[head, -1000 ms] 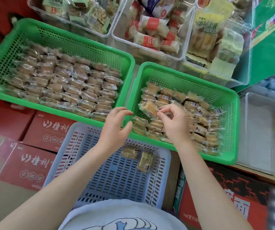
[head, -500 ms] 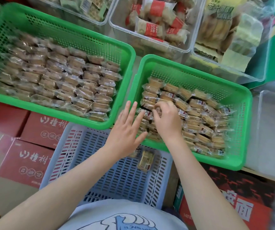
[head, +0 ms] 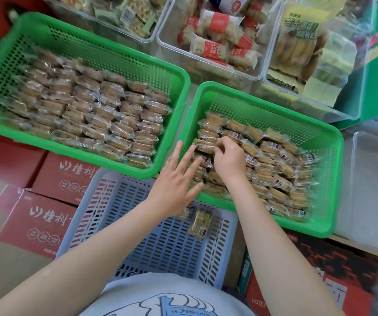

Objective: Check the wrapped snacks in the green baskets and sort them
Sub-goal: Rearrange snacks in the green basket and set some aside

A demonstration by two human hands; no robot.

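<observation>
- Your right hand point(head: 228, 156) pinches a wrapped snack point(head: 206, 142) at the near-left corner of the right green basket point(head: 333, 179); your left hand point(head: 176, 179) lies flat beside it, fingers straight and spread over the packets at that basket's left wall.
- The film looks slick and crinkly, so a pinch on a loose edge may slip, or drag a neighbouring packet up with it.
- The packets under your hands lie in loose overlapping rows; pressing with the flat left hand could tip them out of order or crack the brittle-looking biscuits inside.
- The left green basket point(head: 172, 71), left of your left hand, holds tighter rows of near-identical packets; mixing the two is an easy error.
- Below your wrists, the blue slotted basket point(head: 115, 201) holds a sorted packet point(head: 200, 223), with another partly hidden under your left wrist; a dropped snack could miss its rim.
- Both green baskets are rigid perforated plastic with rounded rims.
- Beyond your fingertips stand clear bins point(head: 258, 74) of other wrapped snacks.
</observation>
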